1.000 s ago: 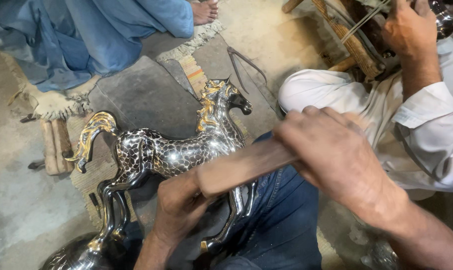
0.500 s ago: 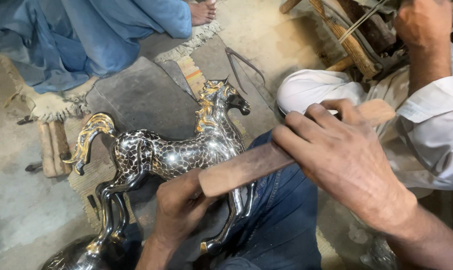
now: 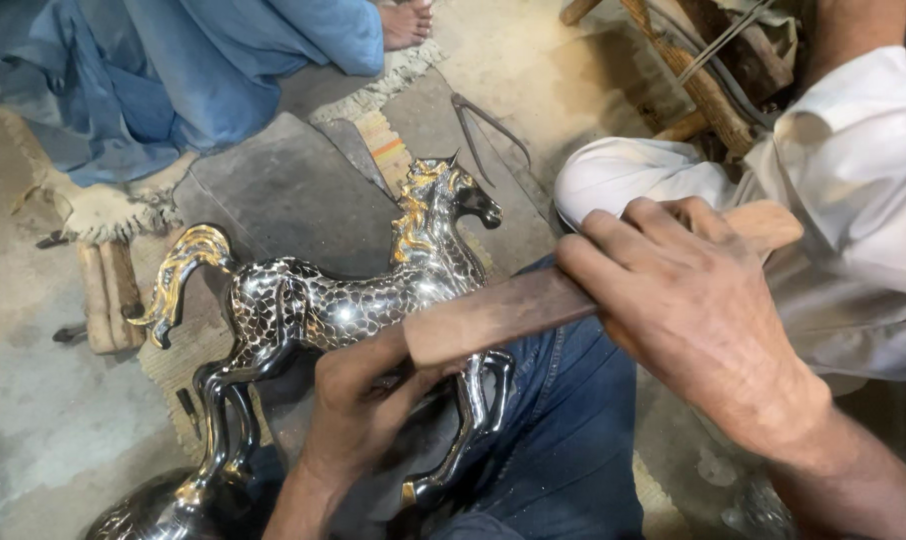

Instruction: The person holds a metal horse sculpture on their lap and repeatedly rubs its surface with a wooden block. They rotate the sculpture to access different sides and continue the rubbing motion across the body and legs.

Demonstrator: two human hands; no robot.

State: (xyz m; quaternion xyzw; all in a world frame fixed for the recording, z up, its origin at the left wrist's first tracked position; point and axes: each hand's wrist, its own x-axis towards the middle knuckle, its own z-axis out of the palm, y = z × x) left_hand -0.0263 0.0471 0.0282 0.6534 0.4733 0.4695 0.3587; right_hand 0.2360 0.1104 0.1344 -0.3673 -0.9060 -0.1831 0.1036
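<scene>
A shiny silver-and-black metal horse figure [image 3: 303, 305] with a gold mane and tail stands rearing on a rounded base over my lap. My left hand [image 3: 358, 405] grips it from below, at the belly by the front legs. My right hand [image 3: 688, 305] is closed around a brown wooden stick [image 3: 493, 315] that lies level, its left end touching the horse's chest just under the neck.
A person in white clothes [image 3: 853, 190] sits close on the right. Another in blue [image 3: 183, 70] sits at the top left, a bare foot showing. A grey stone slab [image 3: 283, 195], metal tongs [image 3: 488, 125], wooden blocks [image 3: 108, 290] and a woven mat lie on the dusty floor.
My right hand and the stick have shifted slightly right and up along the horse's chest. The other person's raised arm at the top right has moved out of view.
</scene>
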